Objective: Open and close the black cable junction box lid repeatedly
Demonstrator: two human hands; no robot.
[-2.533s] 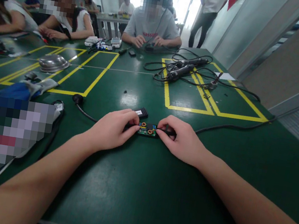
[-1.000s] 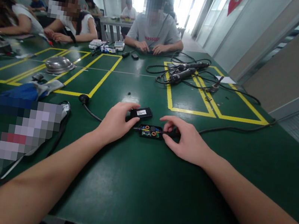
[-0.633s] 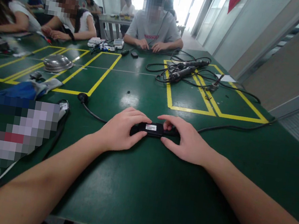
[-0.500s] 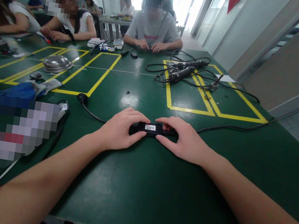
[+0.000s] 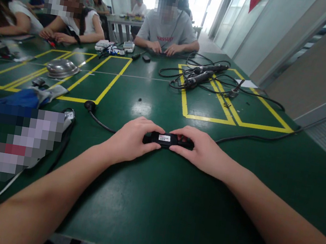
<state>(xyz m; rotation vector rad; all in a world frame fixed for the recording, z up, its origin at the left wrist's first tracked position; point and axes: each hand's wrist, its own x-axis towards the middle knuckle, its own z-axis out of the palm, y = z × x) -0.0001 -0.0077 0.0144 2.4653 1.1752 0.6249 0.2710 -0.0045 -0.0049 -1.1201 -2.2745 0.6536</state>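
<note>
A small black box (image 5: 164, 139) with a white printed label sits in line with a black cable on the green table. My left hand (image 5: 129, 139) grips its left end between thumb and fingers. At the right end, my right hand (image 5: 201, 151) closes its thumb and fingers on the same box. The cable (image 5: 241, 135) runs off to the right from behind my right hand. On the left it comes out past my left hand and ends in a round black plug (image 5: 90, 106).
Blue-and-grey gloves (image 5: 27, 98) and a pixelated pale object (image 5: 28, 142) lie on the left. Behind them is a metal bowl (image 5: 62, 69). Black corded tools (image 5: 199, 80) lie inside yellow tape frames at the back right. A person (image 5: 167, 32) sits across the table (image 5: 135, 216).
Both hands stay on the black box. My right fingers have shifted slightly, and more of the box's right end shows.
</note>
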